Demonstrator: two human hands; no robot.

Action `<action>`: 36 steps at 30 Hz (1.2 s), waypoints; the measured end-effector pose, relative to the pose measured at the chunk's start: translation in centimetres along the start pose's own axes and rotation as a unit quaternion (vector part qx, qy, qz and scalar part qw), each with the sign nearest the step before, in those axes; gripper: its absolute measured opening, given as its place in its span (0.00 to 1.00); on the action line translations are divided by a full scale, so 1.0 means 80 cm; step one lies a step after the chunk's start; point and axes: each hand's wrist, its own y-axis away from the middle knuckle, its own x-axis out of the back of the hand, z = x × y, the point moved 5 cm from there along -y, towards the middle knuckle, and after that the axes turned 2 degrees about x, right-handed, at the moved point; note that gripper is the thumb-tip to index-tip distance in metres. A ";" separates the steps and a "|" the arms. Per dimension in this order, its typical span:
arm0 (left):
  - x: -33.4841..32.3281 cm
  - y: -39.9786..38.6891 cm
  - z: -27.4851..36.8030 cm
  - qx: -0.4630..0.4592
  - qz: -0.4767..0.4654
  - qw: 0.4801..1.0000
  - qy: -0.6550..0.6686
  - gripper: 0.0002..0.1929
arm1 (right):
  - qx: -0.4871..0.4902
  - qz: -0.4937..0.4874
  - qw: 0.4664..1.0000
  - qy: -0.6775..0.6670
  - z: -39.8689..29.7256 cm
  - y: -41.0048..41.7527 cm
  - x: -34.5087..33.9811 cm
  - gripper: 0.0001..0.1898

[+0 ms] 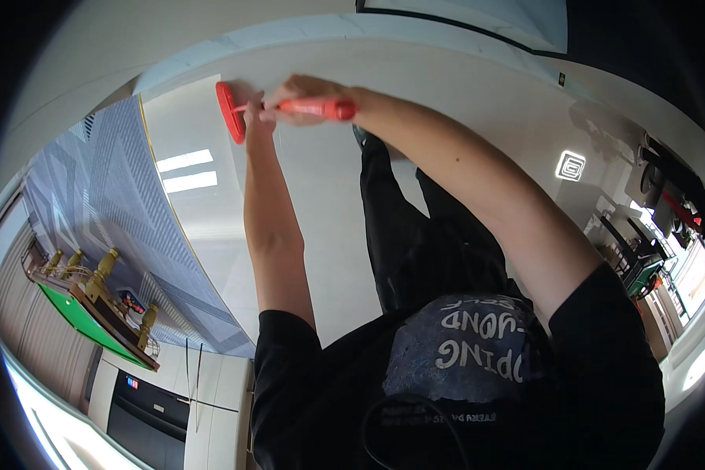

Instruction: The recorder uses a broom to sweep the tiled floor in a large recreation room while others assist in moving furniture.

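A red long-handled floor tool (230,113), a broom or mop, has its narrow head low over the pale glossy floor (323,235). Its shaft rises steeply towards the camera and ends in a thick red grip. My right hand (305,98) is closed round the upper part, slightly blurred, with the grip's end beside my forearm. My left hand (259,111) is on the thin shaft, nearer the head; the fingers overlap the shaft and partly hide it. Both arms reach forward and to the left. My legs in black trousers (399,235) stand right of the tool.
A blue-grey patterned rug (111,176) with a gold edge lies at the left. Beyond it are a green-topped pool table (94,323) and white cabinets (217,376). A marbled strip (329,26) curves along the top. Furniture (640,252) stands by a bright window at the right.
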 end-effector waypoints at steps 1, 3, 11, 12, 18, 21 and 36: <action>-0.020 -0.020 -0.020 0.010 -0.005 1.000 0.010 0.23 | -0.015 0.024 0.999 0.035 0.016 0.006 0.013 0.13; -0.052 -0.049 -0.056 0.013 0.133 0.991 0.011 0.10 | -0.069 0.023 0.997 0.029 0.042 0.034 0.034 0.15; -0.264 0.000 -0.213 0.100 0.279 0.948 -0.118 0.08 | -0.118 0.066 0.989 0.068 0.003 0.244 0.081 0.10; -0.257 0.011 -0.215 0.092 0.298 0.939 -0.148 0.13 | -0.146 0.071 0.986 0.046 -0.018 0.253 0.076 0.09; -0.429 0.118 -0.308 0.082 0.234 0.968 0.032 0.16 | -0.198 0.127 0.966 0.107 -0.076 0.422 0.090 0.09; -0.456 0.169 -0.323 0.142 0.228 0.952 0.149 0.14 | -0.175 0.147 0.967 0.112 -0.123 0.461 0.086 0.06; -0.145 0.069 -0.056 0.009 0.412 0.907 0.089 0.08 | 0.010 0.110 0.993 0.035 -0.030 0.126 0.012 0.06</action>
